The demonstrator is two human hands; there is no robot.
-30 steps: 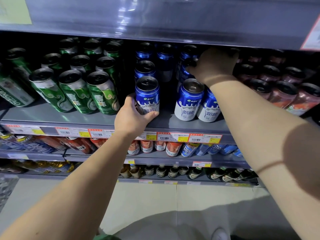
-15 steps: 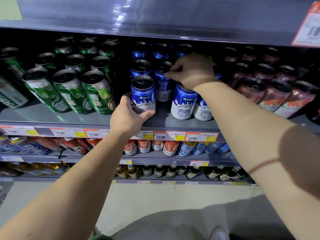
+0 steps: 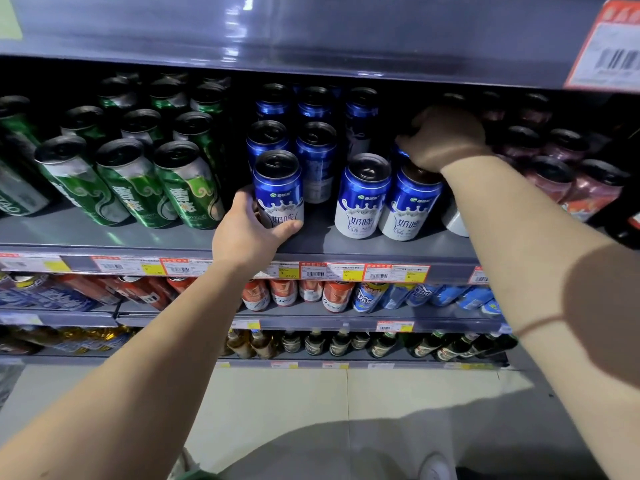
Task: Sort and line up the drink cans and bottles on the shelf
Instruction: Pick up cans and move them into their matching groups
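Left hand (image 3: 247,233) is gripping the front blue-and-white can (image 3: 279,188) near its base, fingers (image 3: 289,229) curled round it; the can is standing upright at the front edge of the shelf (image 3: 104,237), heading the left blue column. Its label is showing a small green logo above large characters reading 奶啤.

Right hand (image 3: 445,138) is reaching deeper in, resting over the top of a blue can (image 3: 401,154) behind the front row; fingers are curling down, but whether they are actually holding it cannot be told (dark, partly hidden).

Two more front blue cans (image 3: 363,197) are standing side by side, touching, both carrying the same 奶啤 print.

Green cans (image 3: 131,181) are filling the left section; their characters are too skewed to read.

Dark red cans (image 3: 568,174) are filling the right section.

Price tags (image 3: 332,271) are lining the shelf lip; one is reading 22.80.
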